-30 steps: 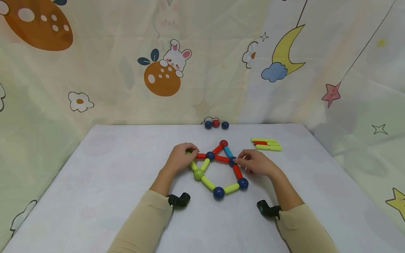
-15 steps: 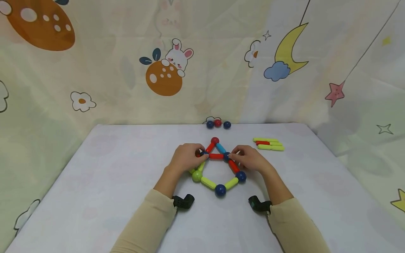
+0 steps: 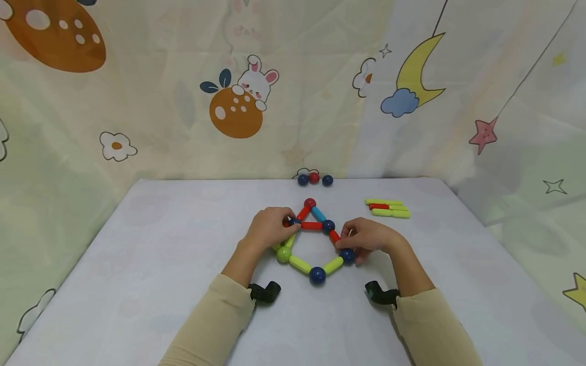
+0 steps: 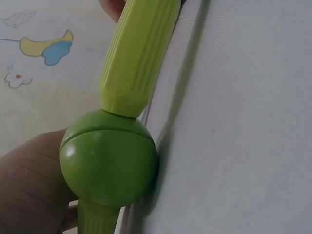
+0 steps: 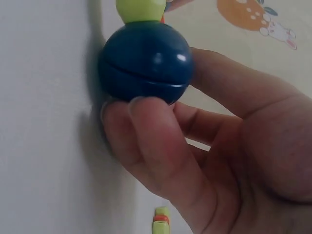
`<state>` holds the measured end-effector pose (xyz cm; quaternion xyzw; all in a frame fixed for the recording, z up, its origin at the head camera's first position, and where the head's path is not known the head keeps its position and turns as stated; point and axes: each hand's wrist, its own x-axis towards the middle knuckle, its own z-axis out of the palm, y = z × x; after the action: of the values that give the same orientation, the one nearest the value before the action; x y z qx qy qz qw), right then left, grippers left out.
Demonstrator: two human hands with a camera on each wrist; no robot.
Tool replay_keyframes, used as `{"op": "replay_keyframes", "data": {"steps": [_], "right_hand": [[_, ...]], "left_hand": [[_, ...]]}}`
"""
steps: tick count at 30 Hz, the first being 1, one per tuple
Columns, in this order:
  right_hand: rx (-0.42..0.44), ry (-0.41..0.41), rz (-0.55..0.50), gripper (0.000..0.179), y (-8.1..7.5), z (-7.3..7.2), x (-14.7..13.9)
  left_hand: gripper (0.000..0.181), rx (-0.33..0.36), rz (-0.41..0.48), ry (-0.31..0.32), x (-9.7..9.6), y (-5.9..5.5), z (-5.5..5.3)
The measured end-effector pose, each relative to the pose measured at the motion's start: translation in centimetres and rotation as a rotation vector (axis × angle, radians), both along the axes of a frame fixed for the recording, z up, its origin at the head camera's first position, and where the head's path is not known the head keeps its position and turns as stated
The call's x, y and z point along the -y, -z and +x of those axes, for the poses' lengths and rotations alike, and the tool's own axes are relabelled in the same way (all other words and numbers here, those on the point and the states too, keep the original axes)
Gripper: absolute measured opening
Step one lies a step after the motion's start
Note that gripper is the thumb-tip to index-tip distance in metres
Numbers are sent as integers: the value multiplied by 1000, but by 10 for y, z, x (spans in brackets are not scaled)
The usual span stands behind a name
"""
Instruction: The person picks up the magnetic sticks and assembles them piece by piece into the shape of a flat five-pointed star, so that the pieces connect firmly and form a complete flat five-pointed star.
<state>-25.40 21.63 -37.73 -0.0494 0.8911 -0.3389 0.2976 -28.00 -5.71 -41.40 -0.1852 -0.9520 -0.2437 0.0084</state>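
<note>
Colourful balls and rods form a flat joined shape on the table. My left hand point(image 3: 270, 226) pinches the dark blue ball point(image 3: 295, 222) at its left corner, mostly covered by the fingers. At the lower right, my right hand point(image 3: 371, 236) holds another dark blue ball point(image 5: 146, 61) between thumb and curled fingers. A red rod point(image 3: 312, 225) links the left ball to a third blue ball point(image 3: 328, 226). Above it, a red ball point(image 3: 310, 203) tops a triangle with a light blue rod point(image 3: 319, 214). The green ball point(image 4: 109, 161) sits under my left wrist, joined to yellow-green rods point(image 4: 139, 53).
At the table's back edge lie two blue balls and a red ball point(image 3: 314, 178). Spare yellow-green rods point(image 3: 390, 213) and a red rod point(image 3: 379, 207) lie at the back right. A front blue ball point(image 3: 317, 275) closes the shape's near side.
My left hand has moved right from the outer red rod to the blue ball. My right hand has slid from the upper right blue ball to the lower one. The triangle's top has swung left.
</note>
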Motion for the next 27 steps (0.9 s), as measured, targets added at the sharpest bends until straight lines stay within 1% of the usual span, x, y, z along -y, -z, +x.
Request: {"op": "replay_keyframes", "data": {"steps": [9, 13, 15, 16, 17, 19, 22, 24, 26, 27], "right_hand": [[-15, 2, 3, 29, 0, 1, 7], [-9, -8, 3, 30, -1, 1, 6], [-21, -11, 9, 32, -2, 0, 3], [-41, -6, 16, 32, -2, -1, 0], [-72, 0, 25, 33, -3, -1, -3], [-174, 21, 56, 32, -6, -3, -11], [-395, 69, 134, 28, -8, -4, -25], [-528, 103, 189, 27, -7, -4, -35], [-620, 136, 233, 29, -5, -5, -44], [-646, 149, 247, 30, -4, -5, -48]], "left_hand": [[29, -20, -3, 4, 1, 0, 1], [29, -16, 2, 0, 1, 1, 1], [29, -9, 8, -1, 1, 1, 1], [30, -6, 10, -1, 1, 1, 1], [30, -2, 13, -2, 1, 1, 1], [30, 0, 13, -2, 1, 1, 1], [30, 1, 12, -3, 2, 1, 0], [30, 4, 10, -3, 2, 1, 0], [30, 9, 12, -2, 2, 1, 0], [30, 12, 12, 0, 1, 1, 0]]}}
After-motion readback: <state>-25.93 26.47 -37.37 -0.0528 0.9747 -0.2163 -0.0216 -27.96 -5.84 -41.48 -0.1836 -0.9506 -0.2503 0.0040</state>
